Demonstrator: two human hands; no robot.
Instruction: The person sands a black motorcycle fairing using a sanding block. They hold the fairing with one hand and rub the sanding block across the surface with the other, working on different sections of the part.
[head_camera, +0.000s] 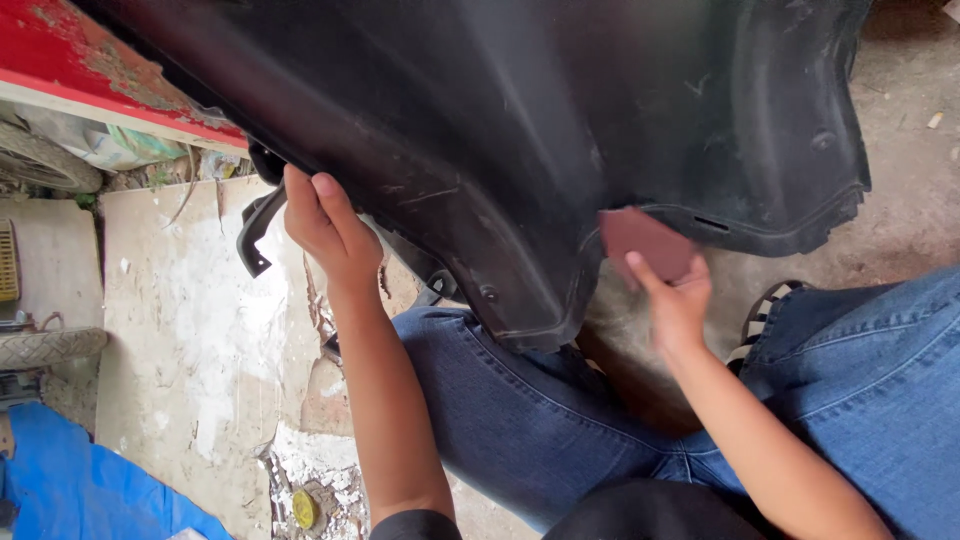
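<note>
A large black plastic panel (520, 120) is lying tilted across the person's knees, which are in blue jeans (520, 410). The left hand (330, 235) is gripping the panel's lower left edge, fingers curled over it. The right hand (675, 295) is pinching a reddish-brown sheet of sandpaper (645, 245) and pressing it against the panel's lower rim.

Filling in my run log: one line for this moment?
left hand: grips black plastic panel edge | right hand: presses reddish sandpaper piece against panel
</note>
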